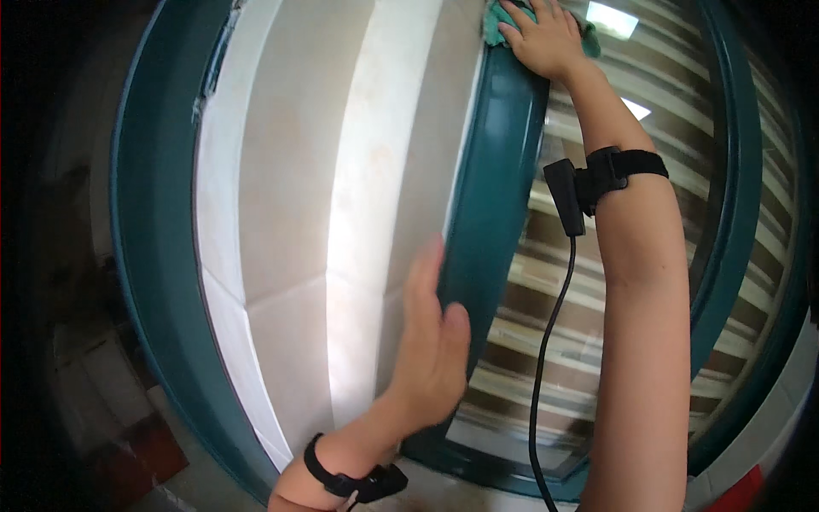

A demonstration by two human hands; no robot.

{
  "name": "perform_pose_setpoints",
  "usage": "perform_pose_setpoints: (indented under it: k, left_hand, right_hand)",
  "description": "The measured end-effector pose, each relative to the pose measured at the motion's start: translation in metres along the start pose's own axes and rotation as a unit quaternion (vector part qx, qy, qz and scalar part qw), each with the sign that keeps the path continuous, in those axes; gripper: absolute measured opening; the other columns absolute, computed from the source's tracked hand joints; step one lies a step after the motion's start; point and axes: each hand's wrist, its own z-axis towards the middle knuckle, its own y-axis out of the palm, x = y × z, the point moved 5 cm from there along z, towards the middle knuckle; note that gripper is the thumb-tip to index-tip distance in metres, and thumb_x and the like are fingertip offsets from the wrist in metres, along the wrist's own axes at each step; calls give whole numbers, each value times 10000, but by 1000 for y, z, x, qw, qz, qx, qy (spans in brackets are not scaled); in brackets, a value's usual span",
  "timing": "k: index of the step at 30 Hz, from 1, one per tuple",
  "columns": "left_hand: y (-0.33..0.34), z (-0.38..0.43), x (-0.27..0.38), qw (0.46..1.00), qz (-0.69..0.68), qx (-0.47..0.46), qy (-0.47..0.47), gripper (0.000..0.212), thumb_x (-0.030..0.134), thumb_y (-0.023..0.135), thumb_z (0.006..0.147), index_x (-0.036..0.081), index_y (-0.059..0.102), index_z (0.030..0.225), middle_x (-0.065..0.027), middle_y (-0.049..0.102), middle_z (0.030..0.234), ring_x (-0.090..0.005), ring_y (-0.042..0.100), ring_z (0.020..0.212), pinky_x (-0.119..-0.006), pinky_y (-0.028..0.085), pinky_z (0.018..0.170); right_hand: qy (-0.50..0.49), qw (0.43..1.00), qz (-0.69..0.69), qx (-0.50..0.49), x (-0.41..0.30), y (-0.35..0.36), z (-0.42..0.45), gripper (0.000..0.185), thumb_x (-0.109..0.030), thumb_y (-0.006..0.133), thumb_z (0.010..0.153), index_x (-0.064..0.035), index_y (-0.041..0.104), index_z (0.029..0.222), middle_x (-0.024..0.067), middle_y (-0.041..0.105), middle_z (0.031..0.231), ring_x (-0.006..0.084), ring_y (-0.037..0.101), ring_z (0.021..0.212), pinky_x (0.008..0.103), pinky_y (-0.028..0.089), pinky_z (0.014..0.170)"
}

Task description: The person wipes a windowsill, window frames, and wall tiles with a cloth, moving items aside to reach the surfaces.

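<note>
My right hand (547, 41) is raised at the top and presses a green cloth (496, 22) against the upper part of a dark green window frame (496, 173) and its glass. Some of the cloth shows beyond both sides of the hand. Lower down, my left hand (432, 352) is held up beside the same frame, before the tiled wall edge, with its thumb apart from the fingers and nothing in it. Whether it touches the frame I cannot tell. Each forearm wears a black strap with a small black device; a black cable (540, 384) hangs from the right one.
Behind the glass are horizontal slatted blinds (563, 269). Pale wall tiles (288, 160) fill the middle left, with another green frame (157, 192) further left. A second green upright (736, 192) stands at the right. Something red (742, 493) shows at the bottom right.
</note>
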Motion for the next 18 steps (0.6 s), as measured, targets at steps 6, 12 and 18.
perform_pose_setpoints:
  k: [6, 12, 18]
  left_hand:
    - [-13, -11, -12, 997, -10, 80, 15, 538, 252, 287, 997, -32, 177, 1440, -205, 229, 1486, -327, 217, 1384, -409, 150, 1140]
    - [-14, -48, -29, 994, -71, 82, 6, 558, 369, 232, 1015, 36, 190, 1461, -140, 253, 1498, -249, 218, 1401, -378, 152, 1150]
    - [-12, -70, -34, 992, -81, 61, -76, 577, 418, 239, 1017, 54, 199, 1464, -120, 263, 1500, -222, 220, 1405, -366, 153, 1153]
  right_hand:
    - [-83, 996, -15, 38, -50, 11, -102, 552, -387, 380, 930, -81, 407, 1388, 205, 223, 1506, 403, 161, 1395, 487, 99, 1147]
    - [-130, 989, 6, 62, -113, 32, -274, 529, -354, 344, 955, -72, 390, 1400, 228, 266, 1479, 425, 123, 1399, 508, 106, 1142]
    - [-46, 976, 200, -79, -175, 20, -412, 459, -258, 637, 821, -117, 545, 1248, 87, 307, 1483, 361, 243, 1367, 500, 231, 1108]
